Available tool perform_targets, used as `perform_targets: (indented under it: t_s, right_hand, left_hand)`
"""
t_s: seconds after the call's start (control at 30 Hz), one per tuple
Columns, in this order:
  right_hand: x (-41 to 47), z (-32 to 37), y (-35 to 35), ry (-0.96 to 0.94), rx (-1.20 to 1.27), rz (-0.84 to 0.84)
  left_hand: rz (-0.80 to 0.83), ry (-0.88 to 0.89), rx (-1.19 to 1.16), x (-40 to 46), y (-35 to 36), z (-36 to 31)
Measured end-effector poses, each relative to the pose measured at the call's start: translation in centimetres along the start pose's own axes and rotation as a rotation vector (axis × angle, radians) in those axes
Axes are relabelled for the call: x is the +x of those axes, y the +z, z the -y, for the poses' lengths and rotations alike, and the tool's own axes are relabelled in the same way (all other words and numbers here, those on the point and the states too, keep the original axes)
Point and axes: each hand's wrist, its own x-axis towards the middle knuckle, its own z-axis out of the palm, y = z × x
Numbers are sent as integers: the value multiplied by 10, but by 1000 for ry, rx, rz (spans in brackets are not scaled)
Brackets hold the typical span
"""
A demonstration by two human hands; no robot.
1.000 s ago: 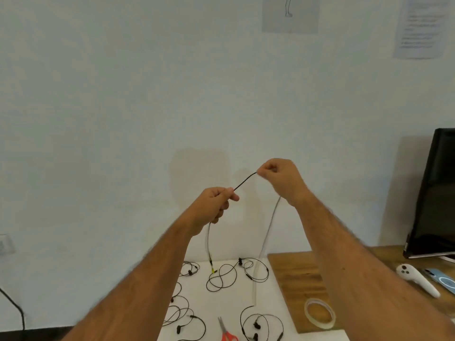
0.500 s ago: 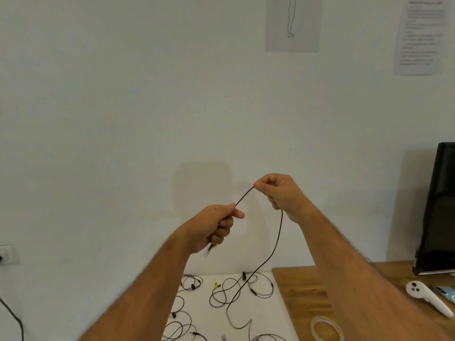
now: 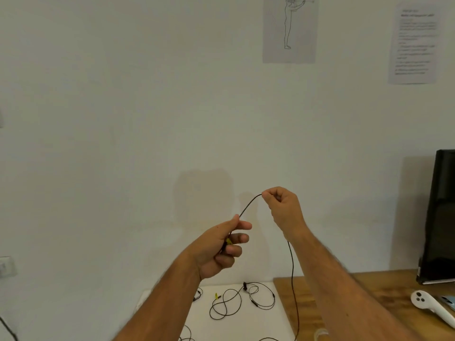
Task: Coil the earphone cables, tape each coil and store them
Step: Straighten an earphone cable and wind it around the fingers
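A black earphone cable (image 3: 248,205) with a yellow plug (image 3: 229,241) is seen at centre frame. At lower centre, a black coil (image 3: 225,307) is laid on a white sheet (image 3: 275,318). At lower right, a brown wood-grain desk (image 3: 384,291), a white controller (image 3: 429,305) and a black monitor (image 3: 440,215) are shown.

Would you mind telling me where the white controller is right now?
In the head view, the white controller lies at the far right on the wooden table, just below the foot of the black monitor.
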Motion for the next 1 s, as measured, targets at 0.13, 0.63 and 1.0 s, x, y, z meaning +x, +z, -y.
perform_targets:
  t_s: [0.13, 0.63, 1.0]
  right_hand:
    - [-3, 4, 3, 19, 46, 106]
    - [-19, 1, 8, 100, 98, 224]
    - [-24, 3, 15, 59, 108, 249]
  left_hand:
    - [25, -42, 81, 1, 6, 2]
    - [-42, 348, 57, -4, 16, -7]
    - [83, 118, 166, -7, 33, 3]
